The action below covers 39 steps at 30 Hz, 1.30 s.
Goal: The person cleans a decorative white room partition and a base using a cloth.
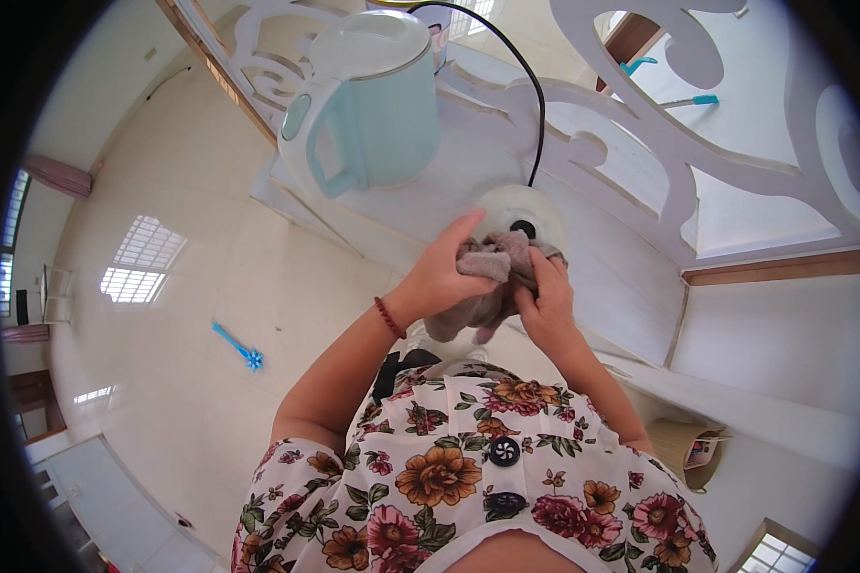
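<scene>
A bunched grey-brown and pink cloth [476,301] is between my two hands, over the near edge of a round white kettle base [505,208]. My left hand [448,265] grips the cloth's left side, its fingertips at the base's rim. Fingers of my right hand [548,297] pinch the cloth's right side. The base has a black centre connector [523,228] and a black cord [540,107] arching away from its far side. A pale blue electric kettle [394,118] with a white lid and handle stands to the left on the white shelf.
White scrollwork panels [745,154] rise behind the shelf [609,279]. Behind the kettle is a partly hidden container [441,36]. A blue toy wand [239,347] lies on the tiled floor at left. A woven basket [677,448] is at lower right, and cabinets [122,494] are at lower left.
</scene>
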Each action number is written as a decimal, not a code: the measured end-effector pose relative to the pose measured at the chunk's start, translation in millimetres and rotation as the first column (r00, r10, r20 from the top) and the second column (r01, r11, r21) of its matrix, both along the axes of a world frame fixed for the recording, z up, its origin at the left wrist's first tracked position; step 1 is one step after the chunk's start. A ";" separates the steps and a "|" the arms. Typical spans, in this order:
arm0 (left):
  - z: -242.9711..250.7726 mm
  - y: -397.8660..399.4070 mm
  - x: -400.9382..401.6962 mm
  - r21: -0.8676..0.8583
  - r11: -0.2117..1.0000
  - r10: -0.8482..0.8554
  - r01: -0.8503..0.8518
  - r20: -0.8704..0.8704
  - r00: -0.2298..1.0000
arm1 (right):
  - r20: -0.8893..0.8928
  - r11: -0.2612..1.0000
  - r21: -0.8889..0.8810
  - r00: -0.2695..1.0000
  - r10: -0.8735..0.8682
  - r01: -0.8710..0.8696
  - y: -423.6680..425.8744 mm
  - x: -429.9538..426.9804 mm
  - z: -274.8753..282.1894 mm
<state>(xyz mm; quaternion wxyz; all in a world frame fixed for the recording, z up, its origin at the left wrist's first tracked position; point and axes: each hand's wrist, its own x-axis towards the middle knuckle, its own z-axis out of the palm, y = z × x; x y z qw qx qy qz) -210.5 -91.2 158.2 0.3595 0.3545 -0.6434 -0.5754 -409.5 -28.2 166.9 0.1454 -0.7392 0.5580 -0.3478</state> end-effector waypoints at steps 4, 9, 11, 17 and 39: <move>5.8 6.2 -21.7 0.146 0.973 -0.166 0.179 -0.098 0.981 | -0.082 0.988 0.043 0.987 -0.142 0.145 22.8 -20.6 2.8; 1.8 14.8 -69.0 -0.020 0.951 -0.308 0.307 -0.068 0.949 | -0.240 0.927 0.026 0.902 -0.358 0.375 52.3 -53.2 5.7; 6.6 17.7 -85.7 0.032 0.939 -0.334 0.342 -0.144 0.931 | -0.247 0.916 0.026 0.891 -0.382 0.400 60.2 -66.8 2.0; 3.2 21.1 -101.9 -0.064 0.932 -0.363 0.357 -0.141 0.921 | -0.082 0.889 -0.090 0.886 -0.455 0.448 66.5 -50.9 15.2; 12.0 16.2 -4.2 -0.114 0.952 0.292 -0.284 0.058 0.955 | -0.341 0.933 0.161 0.905 -0.254 0.323 -98.9 11.7 -29.8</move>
